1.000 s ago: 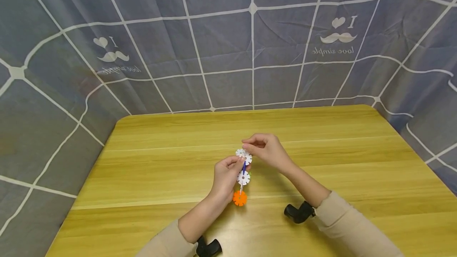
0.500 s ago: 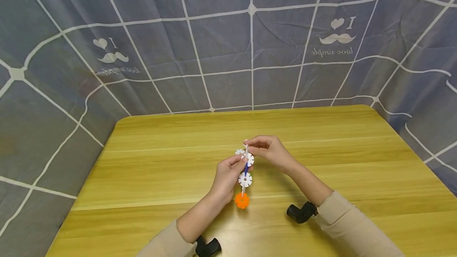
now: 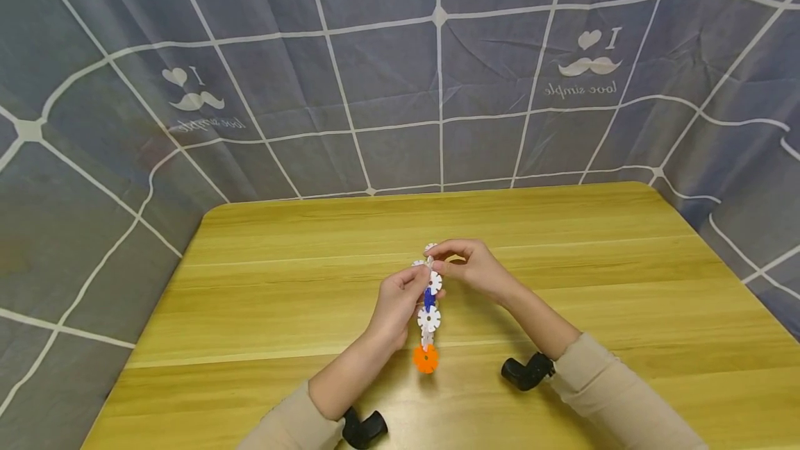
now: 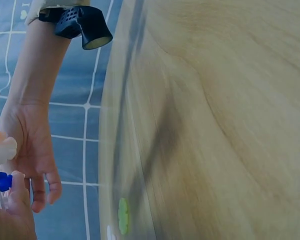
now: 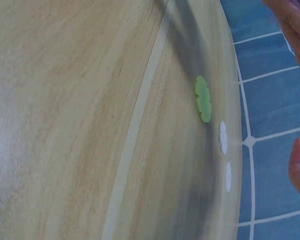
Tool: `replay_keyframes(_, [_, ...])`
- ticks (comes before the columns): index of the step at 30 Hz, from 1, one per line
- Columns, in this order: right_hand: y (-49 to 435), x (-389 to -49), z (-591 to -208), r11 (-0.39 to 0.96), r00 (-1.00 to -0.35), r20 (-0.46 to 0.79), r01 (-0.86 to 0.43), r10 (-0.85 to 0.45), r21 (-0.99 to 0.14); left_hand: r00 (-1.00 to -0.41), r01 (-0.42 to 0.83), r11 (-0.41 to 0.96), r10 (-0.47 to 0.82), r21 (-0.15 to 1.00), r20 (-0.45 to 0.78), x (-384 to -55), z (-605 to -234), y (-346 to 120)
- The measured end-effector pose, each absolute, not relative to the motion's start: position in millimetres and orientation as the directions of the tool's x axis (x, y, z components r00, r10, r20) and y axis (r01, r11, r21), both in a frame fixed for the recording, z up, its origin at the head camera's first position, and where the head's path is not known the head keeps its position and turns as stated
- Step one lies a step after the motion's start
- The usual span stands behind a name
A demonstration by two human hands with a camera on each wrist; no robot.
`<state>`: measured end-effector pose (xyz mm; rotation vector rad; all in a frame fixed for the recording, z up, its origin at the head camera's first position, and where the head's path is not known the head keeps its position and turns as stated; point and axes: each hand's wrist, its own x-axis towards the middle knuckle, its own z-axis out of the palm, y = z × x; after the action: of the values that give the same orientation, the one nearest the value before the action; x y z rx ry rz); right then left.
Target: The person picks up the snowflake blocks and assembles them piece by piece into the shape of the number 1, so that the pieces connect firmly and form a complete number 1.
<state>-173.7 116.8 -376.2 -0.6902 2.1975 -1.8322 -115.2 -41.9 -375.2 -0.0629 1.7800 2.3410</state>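
A chain of notched plastic discs hangs from my left hand (image 3: 395, 301), which pinches it near its upper end. From top to bottom show a white disc (image 3: 434, 283), a blue disc (image 3: 429, 298) seen nearly edge-on, another white disc (image 3: 428, 319), a narrow white piece and an orange disc (image 3: 426, 358). At the chain's top, my right hand (image 3: 470, 267) pinches a small white disc (image 3: 430, 260) turned edge-on, close to the left fingertips. In the left wrist view, the blue disc (image 4: 1, 182) sits by the left thumb. Fingers hide parts of the chain.
On the wooden table (image 3: 281, 283) lie a green disc (image 5: 203, 99) and two white discs, one of them a white disc (image 5: 223, 137) beside the green one. Black wrist mounts (image 3: 527, 372) hang under both forearms. A grey grid-patterned curtain (image 3: 400, 89) surrounds the table.
The chain's lower end has shifted slightly toward me. My right hand's white disc now stands edge-on at the top. A white disc beyond the right fingertips has come into sight.
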Motion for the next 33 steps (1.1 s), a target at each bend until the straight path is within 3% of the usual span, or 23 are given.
replay_keyframes(10, [117, -174, -379, 0.126, -0.863, 0.150, -0.238, -0.483, -0.963, -0.967, -0.227, -0.212, 0.168, 0.951, -0.193, -118, -375, -44])
replay_keyframes(19, [119, -175, -384, 0.202, -0.898, 0.106, -0.209, -0.426, -0.957, -0.962, -0.258, -0.138, 0.128, 0.956, -0.241, -121, -379, -50])
replay_keyframes(27, [122, -177, -398, 0.283, -0.915, -0.011, -0.113, -0.404, -0.952, -0.963, -0.262, -0.138, 0.097, 0.955, -0.250, -124, -382, -57])
replay_keyframes(33, [119, -179, -412, 0.321, -0.876, -0.066, -0.104, -0.477, -0.941, -0.962, -0.266, -0.134, 0.091, 0.954, -0.256, -125, -385, -61])
